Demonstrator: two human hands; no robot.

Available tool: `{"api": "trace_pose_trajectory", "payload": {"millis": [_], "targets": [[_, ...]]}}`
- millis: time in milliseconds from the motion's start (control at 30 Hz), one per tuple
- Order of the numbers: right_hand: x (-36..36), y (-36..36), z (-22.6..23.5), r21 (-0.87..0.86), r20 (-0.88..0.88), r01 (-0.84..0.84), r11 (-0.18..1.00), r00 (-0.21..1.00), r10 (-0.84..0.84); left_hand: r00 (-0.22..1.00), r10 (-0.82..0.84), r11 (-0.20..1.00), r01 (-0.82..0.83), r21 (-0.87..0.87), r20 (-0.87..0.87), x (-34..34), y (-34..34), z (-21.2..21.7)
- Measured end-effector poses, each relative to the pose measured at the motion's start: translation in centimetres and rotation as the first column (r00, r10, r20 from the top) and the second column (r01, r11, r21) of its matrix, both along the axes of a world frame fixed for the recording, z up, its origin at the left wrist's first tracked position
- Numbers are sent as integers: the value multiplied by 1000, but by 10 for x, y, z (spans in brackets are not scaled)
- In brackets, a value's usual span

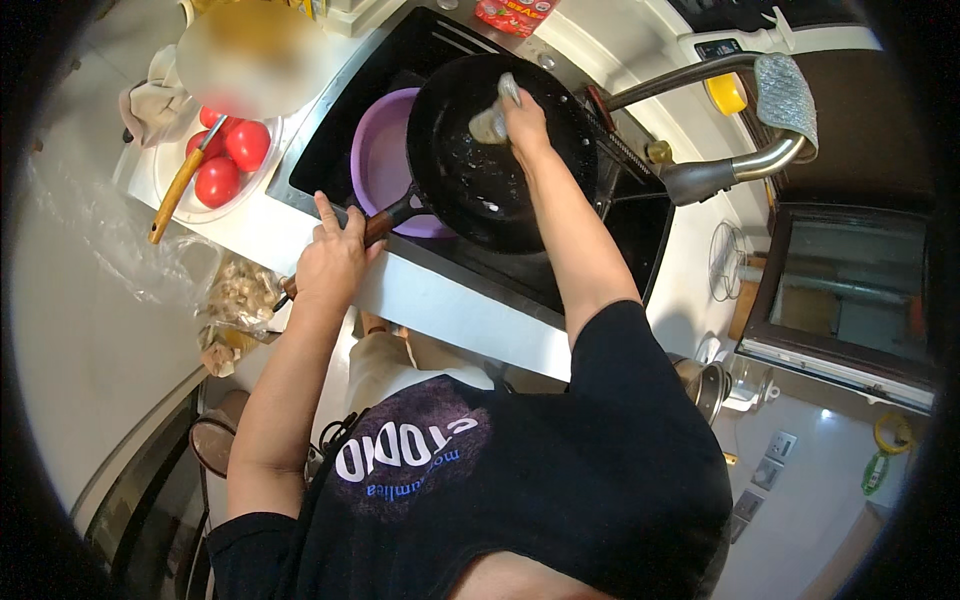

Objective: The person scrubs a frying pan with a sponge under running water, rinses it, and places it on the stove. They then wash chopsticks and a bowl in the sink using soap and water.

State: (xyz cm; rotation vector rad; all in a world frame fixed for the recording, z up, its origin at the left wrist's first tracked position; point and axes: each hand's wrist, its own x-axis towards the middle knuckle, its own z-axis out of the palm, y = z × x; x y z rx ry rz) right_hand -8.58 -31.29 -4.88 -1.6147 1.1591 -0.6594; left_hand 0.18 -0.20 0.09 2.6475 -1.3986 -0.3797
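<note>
Left hand (330, 262) wrapped around the pan handle (385, 222), index finger lifted. Right hand (523, 118) pinches a sponge (490, 122), probably, against the black frying pan (500, 150) over the sink (640, 230), above a purple bowl (385, 160).

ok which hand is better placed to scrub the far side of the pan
Right, probably. The right hand already presses the scrubbing pad inside the black pan, near its far rim over the sink. The left hand is closed on the pan handle, steadying it.
</note>
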Motion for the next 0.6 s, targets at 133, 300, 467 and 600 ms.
{"api": "trace_pose_trajectory", "payload": {"millis": [133,300,467,600], "targets": [[67,17,2,-67,-9,12,998,1000,-12,1000,-23,999,22,35,16,0,0,6],[69,97,-14,-88,10,-258,962,965,260,999,-25,1000,25,11,24,2,4,1],[-54,124,13,203,-317,-695,690,620,718,1000,-26,1000,26,-11,-8,1,0,2],[-128,82,33,311,-635,-735,603,311,707,1000,-27,999,27,-16,-11,0,-1,2]]}}
